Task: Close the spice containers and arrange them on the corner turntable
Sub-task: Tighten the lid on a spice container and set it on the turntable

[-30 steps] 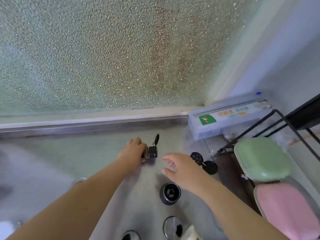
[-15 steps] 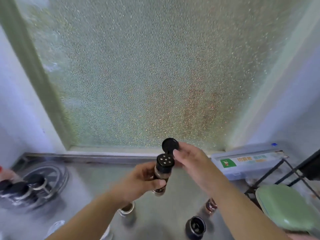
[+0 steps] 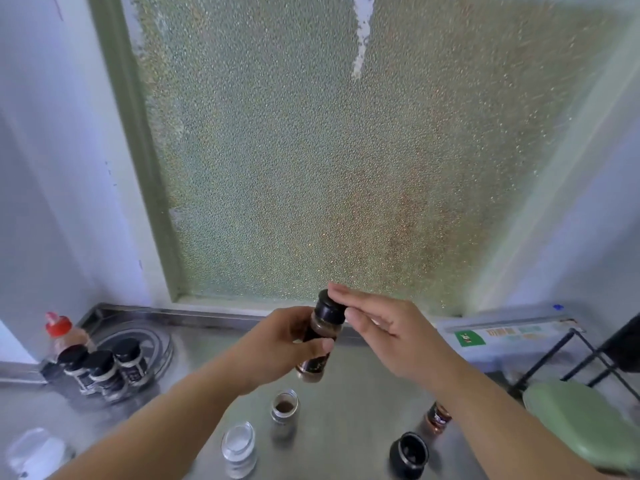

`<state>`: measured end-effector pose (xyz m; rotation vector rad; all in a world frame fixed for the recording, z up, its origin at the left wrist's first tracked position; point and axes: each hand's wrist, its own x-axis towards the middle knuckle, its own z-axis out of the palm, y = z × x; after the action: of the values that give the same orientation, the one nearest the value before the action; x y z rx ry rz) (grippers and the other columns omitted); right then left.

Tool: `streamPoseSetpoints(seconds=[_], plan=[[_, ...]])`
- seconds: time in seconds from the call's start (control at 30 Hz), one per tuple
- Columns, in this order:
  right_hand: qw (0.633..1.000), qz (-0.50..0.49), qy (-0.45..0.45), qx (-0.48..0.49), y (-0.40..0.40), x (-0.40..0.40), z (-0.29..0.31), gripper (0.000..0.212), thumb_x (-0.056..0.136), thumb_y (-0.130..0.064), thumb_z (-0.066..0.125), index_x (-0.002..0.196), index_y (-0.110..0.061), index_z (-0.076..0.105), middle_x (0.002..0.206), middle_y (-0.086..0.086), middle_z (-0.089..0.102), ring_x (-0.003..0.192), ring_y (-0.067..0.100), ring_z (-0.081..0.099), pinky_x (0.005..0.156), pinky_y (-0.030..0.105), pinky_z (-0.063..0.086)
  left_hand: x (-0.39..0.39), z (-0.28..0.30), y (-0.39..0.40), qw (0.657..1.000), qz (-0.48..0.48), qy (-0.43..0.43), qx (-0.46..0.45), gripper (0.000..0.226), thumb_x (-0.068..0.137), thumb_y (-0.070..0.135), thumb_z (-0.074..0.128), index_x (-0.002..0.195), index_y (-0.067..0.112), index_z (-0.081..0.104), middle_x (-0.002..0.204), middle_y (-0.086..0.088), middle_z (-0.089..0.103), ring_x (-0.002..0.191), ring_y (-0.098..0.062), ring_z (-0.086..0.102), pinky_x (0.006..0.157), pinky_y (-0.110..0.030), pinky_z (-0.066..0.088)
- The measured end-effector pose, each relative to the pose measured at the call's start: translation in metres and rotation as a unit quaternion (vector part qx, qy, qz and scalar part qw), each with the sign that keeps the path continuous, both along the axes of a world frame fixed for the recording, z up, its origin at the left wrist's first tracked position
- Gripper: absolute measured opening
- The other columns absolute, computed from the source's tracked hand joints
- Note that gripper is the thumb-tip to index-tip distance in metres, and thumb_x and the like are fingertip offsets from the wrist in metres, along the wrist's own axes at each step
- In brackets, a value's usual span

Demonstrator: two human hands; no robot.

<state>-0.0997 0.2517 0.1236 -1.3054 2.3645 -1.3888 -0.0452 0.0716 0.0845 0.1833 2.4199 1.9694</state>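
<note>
My left hand (image 3: 287,344) grips a brown spice jar (image 3: 320,336) with a black cap, held up tilted over the steel counter (image 3: 349,410). My right hand (image 3: 384,327) is flat with straight fingers, its fingertips lying on the cap's top. The cap's flip lid is down. At the left corner stands the metal turntable (image 3: 152,341) carrying three black-capped jars (image 3: 104,370). Below my hands stand an uncapped jar of brown spice (image 3: 284,408), a clear jar of white grains (image 3: 239,448), a small reddish jar (image 3: 438,417) and a loose black cap (image 3: 409,453).
A red-capped bottle (image 3: 60,332) stands behind the turntable. A frosted window (image 3: 329,150) fills the back. At right lie a long clear box (image 3: 509,336), a black wire rack (image 3: 561,358) and a green lidded container (image 3: 581,420). A clear lid (image 3: 34,452) sits bottom left.
The jar was picked off the counter by my left hand and raised. Its flip lid, open half a second ago, is now down under my right fingers. The view swung left.
</note>
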Motion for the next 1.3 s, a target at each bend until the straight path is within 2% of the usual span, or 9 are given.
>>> streamPoseSetpoints(seconds=[0.43, 0.57, 0.67, 0.73, 0.83, 0.93, 1.03, 1.2, 1.3], plan=[[0.952, 0.052, 0.172, 0.249, -0.032, -0.006, 0.036, 0.051, 0.085, -0.022, 0.064, 0.132, -0.029, 0.048, 0.133, -0.008, 0.052, 0.117, 0.006, 0.048, 0.102, 0.021, 0.035, 0.007, 0.003, -0.025, 0.996, 0.039, 0.005, -0.082, 0.015, 0.067, 0.017, 0.071, 0.079, 0.015, 0.062, 0.069, 0.001, 0.054, 0.066, -0.011, 0.048, 0.068, -0.028, 0.040], [0.929, -0.022, 0.199, 0.312, -0.043, 0.000, 0.037, 0.038, 0.083, -0.049, 0.058, 0.100, -0.016, 0.062, 0.090, 0.004, 0.070, 0.075, 0.015, 0.062, 0.070, 0.030, 0.047, 0.014, 0.005, -0.022, 0.988, 0.058, 0.045, -0.137, 0.012, 0.073, 0.012, 0.070, 0.080, 0.015, 0.061, 0.064, 0.003, 0.051, 0.054, -0.004, 0.043, 0.058, -0.019, 0.038], [0.944, -0.094, 0.092, 0.303, -0.049, 0.004, 0.029, 0.065, 0.080, -0.071, 0.038, 0.073, -0.010, 0.060, 0.056, 0.008, 0.069, 0.045, 0.013, 0.063, 0.054, 0.025, 0.048, 0.018, 0.010, -0.022, 0.967, 0.092, 0.086, -0.223, 0.017, 0.073, 0.017, 0.072, 0.088, 0.018, 0.063, 0.070, 0.010, 0.054, 0.059, 0.006, 0.047, 0.060, -0.010, 0.037], [0.949, -0.072, 0.030, 0.306, -0.047, 0.002, 0.034, 0.073, 0.071, -0.078, 0.031, 0.081, -0.014, 0.065, 0.069, 0.005, 0.073, 0.054, 0.011, 0.067, 0.065, 0.027, 0.053, 0.022, 0.010, -0.024, 0.966, 0.100, 0.077, -0.224, 0.018, 0.074, 0.021, 0.072, 0.089, 0.021, 0.063, 0.071, 0.010, 0.055, 0.057, 0.006, 0.048, 0.061, -0.014, 0.038], [0.955, 0.029, 0.032, 0.294, -0.046, -0.005, 0.045, 0.052, 0.077, -0.054, 0.061, 0.124, -0.032, 0.054, 0.111, -0.015, 0.063, 0.094, 0.004, 0.064, 0.090, 0.024, 0.048, 0.029, 0.010, -0.031, 0.970, 0.112, 0.063, -0.207, 0.015, 0.074, 0.020, 0.071, 0.085, 0.025, 0.062, 0.068, 0.010, 0.053, 0.053, 0.003, 0.047, 0.058, -0.016, 0.039], [0.955, 0.028, 0.062, 0.290, -0.053, -0.001, 0.038, 0.031, 0.082, -0.045, 0.062, 0.100, -0.020, 0.065, 0.085, -0.006, 0.071, 0.075, 0.013, 0.069, 0.073, 0.023, 0.054, 0.037, 0.010, -0.035, 0.952, 0.118, 0.089, -0.269, 0.019, 0.074, 0.022, 0.071, 0.090, 0.020, 0.061, 0.078, 0.004, 0.057, 0.069, -0.007, 0.051, 0.065, -0.016, 0.038], [0.962, 0.002, -0.051, 0.268, -0.063, 0.007, 0.028, 0.063, 0.083, -0.064, 0.039, 0.092, -0.006, 0.063, 0.064, 0.010, 0.070, 0.058, 0.028, 0.069, 0.049, 0.024, 0.050, 0.043, 0.008, -0.036, 0.940, 0.131, 0.114, -0.294, 0.025, 0.076, 0.024, 0.069, 0.097, 0.016, 0.060, 0.080, 0.005, 0.056, 0.071, -0.007, 0.050, 0.067, -0.016, 0.037], [0.956, 0.074, 0.050, 0.280, -0.068, 0.004, 0.047, 0.050, 0.079, -0.044, 0.067, 0.125, -0.045, 0.047, 0.110, -0.016, 0.062, 0.091, 0.000, 0.062, 0.080, 0.012, 0.046, 0.050, 0.011, -0.049, 0.941, 0.160, 0.101, -0.282, 0.022, 0.078, 0.025, 0.067, 0.096, 0.017, 0.059, 0.073, 0.016, 0.048, 0.067, 0.004, 0.045, 0.062, -0.008, 0.034], [0.953, 0.041, 0.101, 0.283, -0.080, 0.011, 0.040, 0.029, 0.080, -0.048, 0.061, 0.104, -0.031, 0.061, 0.081, -0.012, 0.067, 0.073, 0.006, 0.065, 0.072, 0.027, 0.051, 0.056, 0.011, -0.051, 0.941, 0.166, 0.088, -0.281, 0.021, 0.078, 0.024, 0.067, 0.096, 0.017, 0.059, 0.076, 0.012, 0.051, 0.067, 0.001, 0.046, 0.063, -0.011, 0.035]])
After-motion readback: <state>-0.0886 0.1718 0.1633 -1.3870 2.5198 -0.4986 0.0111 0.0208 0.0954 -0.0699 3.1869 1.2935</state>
